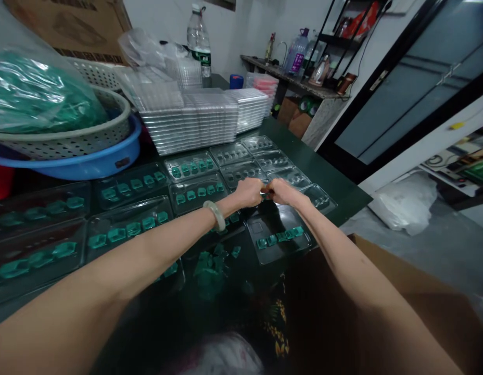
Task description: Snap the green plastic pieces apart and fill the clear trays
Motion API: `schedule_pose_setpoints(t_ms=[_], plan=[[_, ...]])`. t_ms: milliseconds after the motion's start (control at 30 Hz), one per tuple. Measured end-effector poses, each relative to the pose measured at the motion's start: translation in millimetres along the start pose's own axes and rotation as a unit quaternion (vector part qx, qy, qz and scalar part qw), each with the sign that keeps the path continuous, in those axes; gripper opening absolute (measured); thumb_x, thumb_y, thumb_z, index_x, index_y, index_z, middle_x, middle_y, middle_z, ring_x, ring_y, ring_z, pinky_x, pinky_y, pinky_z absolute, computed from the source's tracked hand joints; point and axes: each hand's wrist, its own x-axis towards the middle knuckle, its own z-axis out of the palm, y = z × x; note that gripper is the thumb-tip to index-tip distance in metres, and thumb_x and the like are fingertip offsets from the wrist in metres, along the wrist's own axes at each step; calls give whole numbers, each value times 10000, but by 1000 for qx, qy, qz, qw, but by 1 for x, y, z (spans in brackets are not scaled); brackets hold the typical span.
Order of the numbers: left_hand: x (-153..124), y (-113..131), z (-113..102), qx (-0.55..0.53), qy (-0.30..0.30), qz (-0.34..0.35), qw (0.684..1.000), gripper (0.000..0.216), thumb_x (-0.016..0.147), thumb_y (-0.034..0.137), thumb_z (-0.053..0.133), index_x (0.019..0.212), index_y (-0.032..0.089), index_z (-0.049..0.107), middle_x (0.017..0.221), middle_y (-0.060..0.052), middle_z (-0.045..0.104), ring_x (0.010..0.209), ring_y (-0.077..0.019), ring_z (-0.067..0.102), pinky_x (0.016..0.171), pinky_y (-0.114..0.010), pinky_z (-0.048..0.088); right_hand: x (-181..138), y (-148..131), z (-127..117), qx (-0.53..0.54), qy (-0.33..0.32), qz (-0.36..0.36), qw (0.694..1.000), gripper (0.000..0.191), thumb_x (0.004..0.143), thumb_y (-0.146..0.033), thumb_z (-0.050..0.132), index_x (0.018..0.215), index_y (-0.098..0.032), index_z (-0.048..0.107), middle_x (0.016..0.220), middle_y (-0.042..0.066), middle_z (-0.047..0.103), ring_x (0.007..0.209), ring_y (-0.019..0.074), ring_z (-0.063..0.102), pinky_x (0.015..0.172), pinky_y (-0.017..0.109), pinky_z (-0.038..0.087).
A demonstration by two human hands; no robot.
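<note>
Both hands meet over the middle of the dark worktop (343,192): the left hand (247,191), a pale bangle (215,215) on its wrist, and the right hand (282,191) each have a clenched grip, fingertips pinched on a small piece (266,194) held between them (too hidden to say what it is). At six o'clock from the hands lies a clear tray (261,224) with a row of green pieces (280,237). A loose green heap (210,260) sits at seven o'clock, more filled trays at nine, and a stack of empty trays (194,122) at twelve.
</note>
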Motion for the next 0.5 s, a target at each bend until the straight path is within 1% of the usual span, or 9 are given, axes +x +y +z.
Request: schedule_pose_setpoints(t_ms=[133, 267, 367, 433, 500], plan=[[13, 1, 2, 30, -33, 22, 999, 175, 603, 124, 599, 755, 135, 683, 720, -63, 663, 738, -204, 604, 659, -251, 425, -3, -2, -1, -4, 2, 6, 1000, 236, 704, -85, 537, 890, -73, 680, 904, 155, 678, 845, 218, 608, 691, 231, 414], [22, -1, 0, 55, -58, 52, 995, 101, 574, 144, 628, 661, 112, 668, 649, -68, 638, 691, -214, 599, 641, -262, 427, -1, 0, 2, -3, 1, 2, 1000, 212, 704, -94, 543, 863, -79, 683, 929, 156, 676, 888, 230, 606, 708, 231, 416], [23, 1, 1, 69, -55, 49, 995, 93, 582, 161, 624, 641, 96, 656, 659, -100, 634, 689, -237, 600, 627, -283, 433, 0, 4, 6, -3, 4, -7, 1000, 231, 719, -116, 540, 906, -100, 675, 959, 137, 673, 927, 226, 598, 715, 225, 413], [20, 4, 4, 77, -44, 34, 996, 111, 597, 157, 608, 669, 85, 653, 699, -126, 640, 703, -249, 605, 632, -294, 439, -1, 6, 8, -6, 8, -8, 1000, 259, 732, -133, 535, 959, -124, 660, 980, 122, 669, 952, 221, 591, 729, 225, 410], [15, 8, 8, 83, -30, 19, 996, 136, 606, 143, 596, 714, 81, 651, 753, -146, 647, 743, -259, 608, 663, -304, 445, -2, 5, 10, -15, 16, 4, 1000, 263, 742, -157, 536, 978, -128, 649, 985, 133, 663, 966, 234, 586, 741, 240, 410]])
